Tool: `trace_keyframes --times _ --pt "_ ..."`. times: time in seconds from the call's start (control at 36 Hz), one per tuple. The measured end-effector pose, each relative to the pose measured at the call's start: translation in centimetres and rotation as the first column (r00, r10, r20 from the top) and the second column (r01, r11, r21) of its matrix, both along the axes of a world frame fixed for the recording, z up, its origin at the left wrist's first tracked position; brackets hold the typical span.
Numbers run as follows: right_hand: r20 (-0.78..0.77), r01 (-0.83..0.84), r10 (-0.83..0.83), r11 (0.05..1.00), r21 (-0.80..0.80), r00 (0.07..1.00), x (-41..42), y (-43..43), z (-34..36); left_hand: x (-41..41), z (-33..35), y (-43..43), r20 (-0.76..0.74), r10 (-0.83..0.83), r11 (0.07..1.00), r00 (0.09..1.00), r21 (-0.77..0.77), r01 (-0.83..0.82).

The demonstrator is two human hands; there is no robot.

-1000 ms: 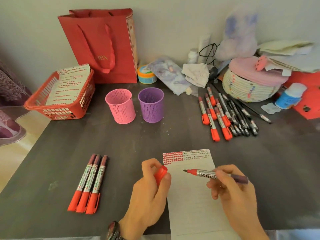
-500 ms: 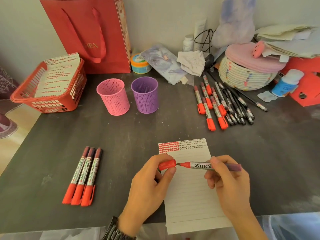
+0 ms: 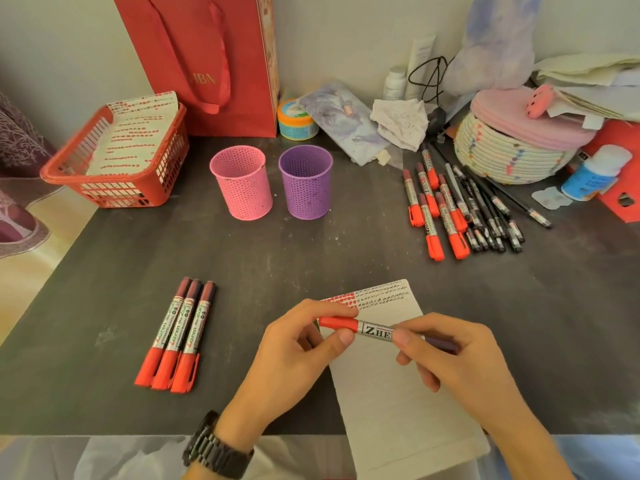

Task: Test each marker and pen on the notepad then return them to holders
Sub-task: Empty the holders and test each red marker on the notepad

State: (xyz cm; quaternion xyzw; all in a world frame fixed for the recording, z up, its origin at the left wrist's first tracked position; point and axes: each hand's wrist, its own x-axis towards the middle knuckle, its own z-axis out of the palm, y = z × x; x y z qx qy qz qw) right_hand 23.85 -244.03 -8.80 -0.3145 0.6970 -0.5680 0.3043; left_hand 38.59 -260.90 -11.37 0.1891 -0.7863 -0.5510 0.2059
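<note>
**Red-capped marker [image 3: 377,332] held across the notepad [image 3: 391,393]**

The marker lies level just above the notepad on the dark surface [image 3: 104,271]: silver barrel with black lettering (only "ZHE" shows), dark purple tail. The left hand [image 3: 294,355] pinches its red cap [image 3: 337,323], the right hand [image 3: 457,362] grips the barrel. The pink holder [image 3: 242,183] and purple holder [image 3: 305,181] stand beyond both hands.

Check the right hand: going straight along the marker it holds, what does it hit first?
The left hand, which pinches the red cap of that marker. The right hand points left along the barrel; both look level, though depth is unclear.
</note>
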Motion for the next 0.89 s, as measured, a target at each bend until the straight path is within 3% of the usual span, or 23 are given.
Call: trace_keyframes --times 0.14,0.22,0.28,0.33,0.39,0.44,0.56,0.61,0.69,0.89 --pt "-0.204 -0.086 0.101 0.993 0.082 0.974 1.4 0.1 0.9 0.7 2.1 -0.4 0.011 -0.054 0.997 0.998 -0.059 0.055" --pt "-0.096 -0.053 0.058 0.997 0.048 0.994 3.0 -0.1 0.7 0.9 2.9 -0.6 -0.035 -0.039 0.999 0.999 0.016 0.039" --pt "0.071 -0.015 0.014 1.0 0.012 0.997 4.3 -0.3 0.6 1.0 3.5 -0.7 -0.15 0.042 0.971 0.988 0.241 -0.004" --pt "0.257 0.007 -0.002 1.0 -0.018 0.967 5.7 -0.3 0.5 0.9 4.4 -0.6 -0.266 0.171 0.835 0.949 0.55 0.004" --pt "0.374 0.025 -0.017 1.0 -0.016 0.927 7.1 -0.4 0.4 0.6 5.2 -0.2 -0.309 0.259 0.652 0.915 0.755 0.071" --pt "0.431 0.057 -0.054 0.998 0.006 0.901 8.3 -0.5 0.5 0.1 6.0 0.3 -0.336 0.272 0.533 0.902 0.833 0.149" --pt "0.41 0.185 -0.181 0.982 0.029 0.894 10.5 -0.6 0.6 -1.1 6.8 1.8 -0.341 0.286 0.41 0.895 0.888 0.207" --pt "0.367 0.29 -0.281 0.956 0.031 0.887 11.4 -0.5 0.6 -1.7 6.6 2.8 -0.326 0.324 0.399 0.888 0.898 0.184" --pt "0.38 0.398 -0.38 0.917 0.034 0.843 12.3 -0.5 0.8 -2.2 6.4 4.1 -0.286 0.369 0.454 0.884 0.886 0.097" --pt "0.413 0.446 -0.426 0.893 0.053 0.805 13.0 -0.6 0.9 -2.2 6.2 4.4 -0.203 0.387 0.449 0.9 0.893 0.009"
